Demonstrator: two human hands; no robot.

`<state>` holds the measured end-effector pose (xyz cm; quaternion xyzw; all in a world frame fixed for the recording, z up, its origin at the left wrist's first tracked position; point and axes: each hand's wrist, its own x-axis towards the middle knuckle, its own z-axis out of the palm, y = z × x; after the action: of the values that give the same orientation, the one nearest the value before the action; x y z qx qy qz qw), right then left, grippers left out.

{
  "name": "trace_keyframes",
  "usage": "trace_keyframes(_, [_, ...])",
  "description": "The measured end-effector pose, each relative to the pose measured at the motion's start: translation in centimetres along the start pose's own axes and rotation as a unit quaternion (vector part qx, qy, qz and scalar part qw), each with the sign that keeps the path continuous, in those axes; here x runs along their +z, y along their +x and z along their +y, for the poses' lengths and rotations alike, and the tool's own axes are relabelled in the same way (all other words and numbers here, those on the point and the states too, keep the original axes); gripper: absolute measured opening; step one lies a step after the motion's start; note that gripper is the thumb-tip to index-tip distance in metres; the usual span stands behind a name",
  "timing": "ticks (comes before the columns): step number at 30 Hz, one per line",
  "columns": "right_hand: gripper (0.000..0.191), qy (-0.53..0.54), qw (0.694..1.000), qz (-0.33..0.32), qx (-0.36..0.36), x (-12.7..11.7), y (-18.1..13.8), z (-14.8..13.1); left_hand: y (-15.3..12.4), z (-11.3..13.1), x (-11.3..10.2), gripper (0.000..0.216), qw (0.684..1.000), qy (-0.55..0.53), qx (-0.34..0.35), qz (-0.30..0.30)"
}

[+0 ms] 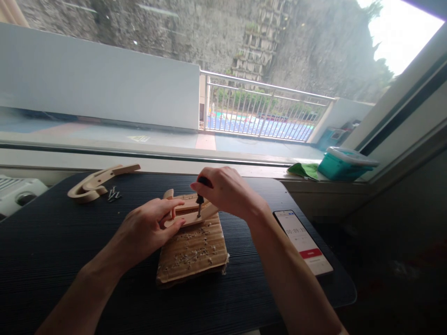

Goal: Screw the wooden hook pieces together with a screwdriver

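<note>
My left hand pinches a pale wooden piece that lies on a pitted cardboard pad on the dark table. My right hand is closed around the black handle of a small screwdriver, held upright with its tip down on the wooden piece. The cardboard's near half is covered with small dents and specks.
A second curved wooden part and several loose screws lie at the back left. A phone showing a timer rests at the right edge of the table. A teal lidded box and a green cloth sit on the window sill.
</note>
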<state>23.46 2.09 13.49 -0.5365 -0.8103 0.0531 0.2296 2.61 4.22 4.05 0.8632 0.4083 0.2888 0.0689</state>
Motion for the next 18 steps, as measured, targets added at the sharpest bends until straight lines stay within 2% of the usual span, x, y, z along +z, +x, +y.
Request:
trace_keyframes(4, [0.027, -0.018, 1.000, 0.013, 0.019, 0.19, -0.09, -0.26, 0.05, -0.14, 0.26, 0.042, 1.000, -0.012, 0.009, -0.008])
trace_keyframes(12, [0.024, 0.008, 1.000, -0.006, -0.023, 0.17, -0.29, -0.29, -0.11, -0.24, 0.62, 0.046, 0.999, -0.039, 0.019, -0.009])
trace_keyframes(18, [0.023, 0.010, 1.000, -0.004, -0.021, 0.12, -0.30, -0.21, -0.26, -0.78, 0.34, 0.062, 0.999, -0.035, -0.008, -0.035])
